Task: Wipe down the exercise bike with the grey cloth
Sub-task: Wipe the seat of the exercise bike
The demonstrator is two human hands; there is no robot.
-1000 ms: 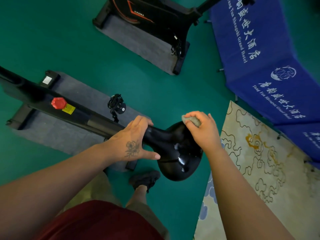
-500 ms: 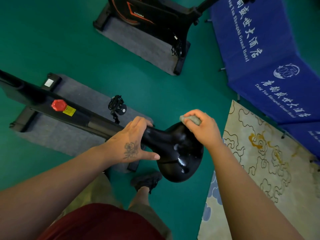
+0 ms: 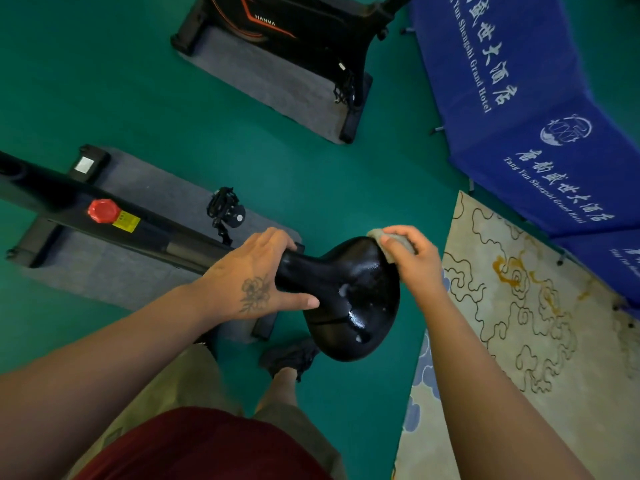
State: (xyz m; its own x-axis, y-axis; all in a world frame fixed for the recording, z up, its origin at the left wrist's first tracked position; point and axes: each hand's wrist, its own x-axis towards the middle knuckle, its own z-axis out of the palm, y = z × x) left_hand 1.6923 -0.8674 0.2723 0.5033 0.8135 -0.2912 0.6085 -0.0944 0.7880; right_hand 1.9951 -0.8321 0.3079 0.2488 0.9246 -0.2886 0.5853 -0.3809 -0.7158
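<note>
The exercise bike's glossy black saddle (image 3: pixel 349 299) sits below me, with wet spots on its top. The black frame (image 3: pixel 149 230) runs off to the left and carries a red knob (image 3: pixel 103 211). My left hand (image 3: pixel 252 275) grips the saddle's narrow nose, thumb stretched along its near side. My right hand (image 3: pixel 410 261) holds the folded grey cloth (image 3: pixel 389 242) and presses it on the saddle's far right edge. Most of the cloth is hidden under my fingers.
A grey mat (image 3: pixel 104 271) lies under the bike on the green floor (image 3: pixel 311 168), with a pedal (image 3: pixel 227 209) beside the frame. A second bike (image 3: pixel 294 32) stands behind. Blue folding mats (image 3: pixel 519 116) lie right, a patterned rug (image 3: pixel 519 323) near right. My shoe (image 3: pixel 291 356) is under the saddle.
My right hand with the cloth has slid a little along the saddle's far right edge toward the wide rear. My left hand keeps its grip on the nose.
</note>
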